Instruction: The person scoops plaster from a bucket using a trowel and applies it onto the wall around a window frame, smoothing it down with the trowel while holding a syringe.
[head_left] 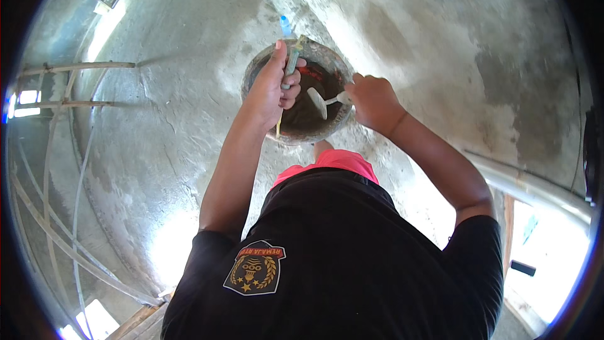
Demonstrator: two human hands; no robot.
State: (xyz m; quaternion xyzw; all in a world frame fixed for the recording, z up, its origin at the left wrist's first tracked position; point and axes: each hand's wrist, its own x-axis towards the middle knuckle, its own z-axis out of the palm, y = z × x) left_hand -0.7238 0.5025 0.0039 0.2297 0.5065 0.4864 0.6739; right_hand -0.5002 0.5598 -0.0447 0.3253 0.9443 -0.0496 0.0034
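Observation:
Below me a round, mortar-crusted tub point(255, 69) holds dark wet mix point(301, 115). My left hand point(277, 85) is over the tub's left side, closed around the green handle of a tool point(292, 66). Yellowish ends of that tool show above and below my fingers; its full shape is hidden. At the tub's right rim, my right hand point(376, 102) grips a trowel point(318, 102) by its handle. The trowel's pale, mortar-coated blade hangs over the mix, tilted nearly on edge.
A blue-capped plastic bottle point(285, 25) stands just beyond the tub. Wooden poles point(78, 68) and thin strips point(75, 214) cross the left side. Rough grey cement point(170, 75) surrounds the tub. A bright opening point(547, 258) is at lower right.

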